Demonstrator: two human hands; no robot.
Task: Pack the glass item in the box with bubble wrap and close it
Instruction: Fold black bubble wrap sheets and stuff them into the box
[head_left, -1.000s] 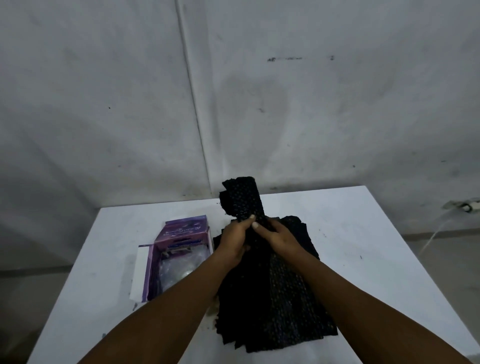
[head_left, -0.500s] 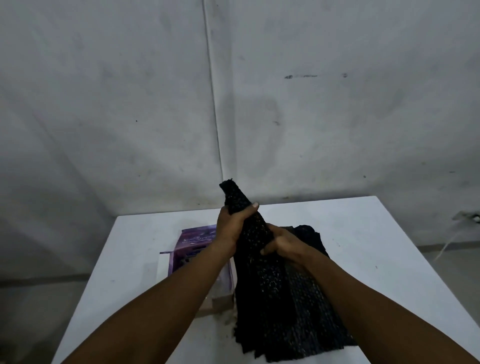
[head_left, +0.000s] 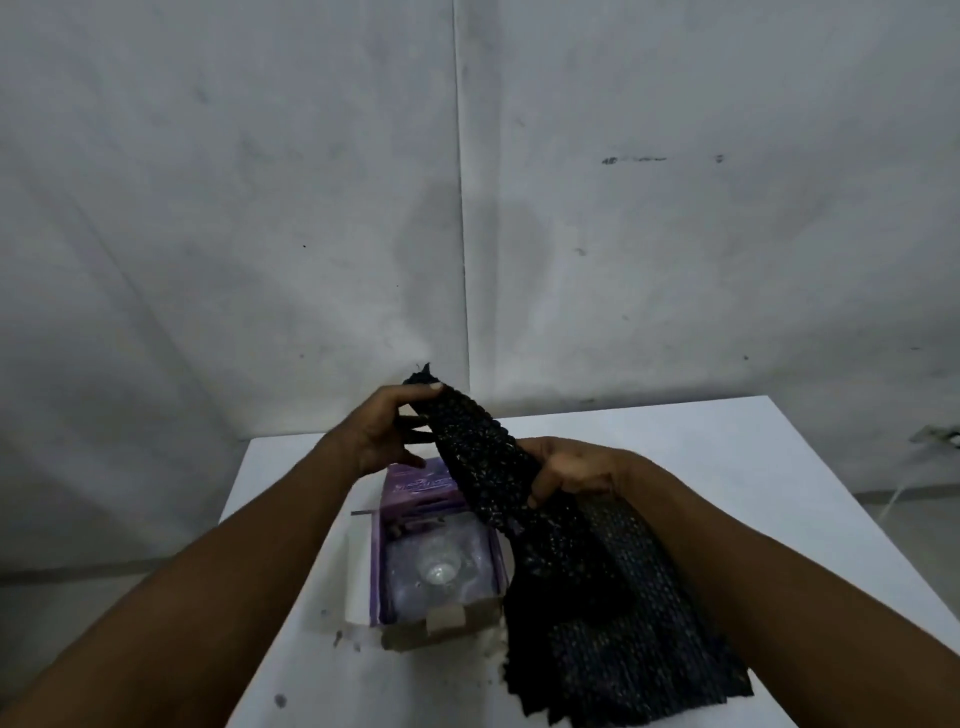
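Observation:
A purple cardboard box (head_left: 382, 566) lies open on the white table (head_left: 727, 478), with a clear glass item (head_left: 439, 571) inside it. A long sheet of black bubble wrap (head_left: 613, 613) lies to the right of the box and rises over its far end. My left hand (head_left: 384, 434) pinches the sheet's raised upper end between thumb and fingers. My right hand (head_left: 571, 470) grips the sheet lower down, just right of the box.
The table stands against a grey wall corner (head_left: 460, 260). Its left edge (head_left: 234, 499) and right edge (head_left: 872, 519) drop to the floor. A cable (head_left: 935, 436) hangs off at the far right. Dark specks (head_left: 337, 639) lie by the box's near end.
My left hand has lifted the bubble wrap's end higher and leftward, over the box. My right hand has slid down the sheet. The view has shifted, showing the box's inside.

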